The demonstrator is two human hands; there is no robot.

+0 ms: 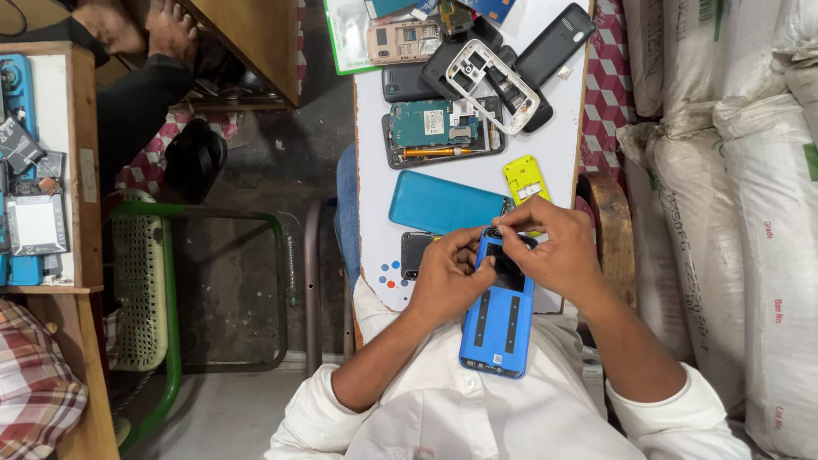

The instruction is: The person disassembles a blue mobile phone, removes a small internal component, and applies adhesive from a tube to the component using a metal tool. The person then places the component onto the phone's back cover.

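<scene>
A: What did the hands have?

B: Both were on a blue shell [498, 328], a phone's back cover with its inner side up, held above the lap at the near edge of the white table [558, 145]. The left hand [445, 281] gripped its left edge near the top, fingers curled and closed on it. The right hand [558, 247] came over the top end, thumb and forefinger pinched together at the upper corner of the shell; whether something small sat between the fingertips, I couldn't tell.

A: And around it?

B: Just beyond the hands lay a teal cover [445, 204] flat on the table, with a yellow part [524, 179] beside it to the right. Farther up sat an opened phone [441, 129] with its board showing, a white frame [494, 83] lying across black casings [555, 38]. A dark phone [416, 251] lay half hidden under the left hand. White sacks [733, 196] stood stacked to the right.
</scene>
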